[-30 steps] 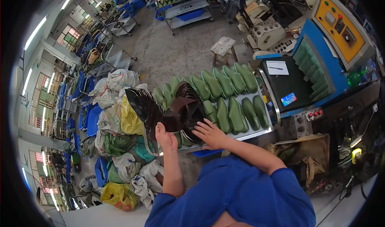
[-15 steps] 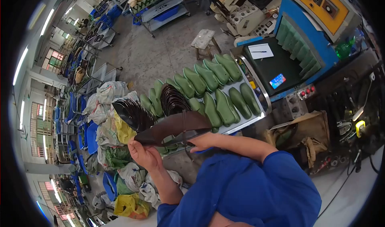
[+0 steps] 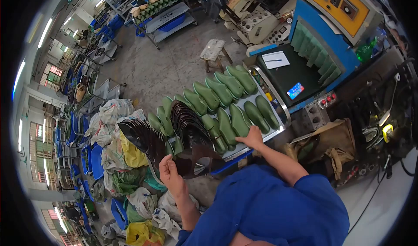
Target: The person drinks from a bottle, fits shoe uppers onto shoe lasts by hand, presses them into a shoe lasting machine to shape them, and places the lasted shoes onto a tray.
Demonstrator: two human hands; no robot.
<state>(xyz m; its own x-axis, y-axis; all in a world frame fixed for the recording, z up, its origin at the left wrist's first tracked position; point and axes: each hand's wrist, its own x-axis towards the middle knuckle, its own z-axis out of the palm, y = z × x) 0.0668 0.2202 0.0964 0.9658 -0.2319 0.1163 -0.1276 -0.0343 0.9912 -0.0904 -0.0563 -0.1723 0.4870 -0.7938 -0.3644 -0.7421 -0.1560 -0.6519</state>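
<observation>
A dark brown leather shoe upper [image 3: 198, 162] hangs at the near edge of the rack. My left hand [image 3: 172, 176] is closed at its left end, the fingers curled; the exact grip is partly hidden. My right hand [image 3: 252, 139] is off the upper, with thumb and fingers apart, at the near ends of the green shoe lasts [image 3: 239, 122]. Whether it touches a last is hard to tell. Stacked dark uppers [image 3: 185, 120] stand among the lasts, and a second stack of uppers [image 3: 141, 133] lies to their left.
The metal rack [image 3: 278, 130] holds two rows of lasts. To its right stands a blue machine [image 3: 342, 72] with a phone [image 3: 295, 90] and a notepad [image 3: 275, 60] on it. Sacks [image 3: 115, 113] lie at left; a wooden stool [image 3: 212, 50] stands beyond.
My right hand has let go of the upper and moved right to the green lasts. The upper has dropped lower, near the rack's edge; my left hand has moved slightly right and down.
</observation>
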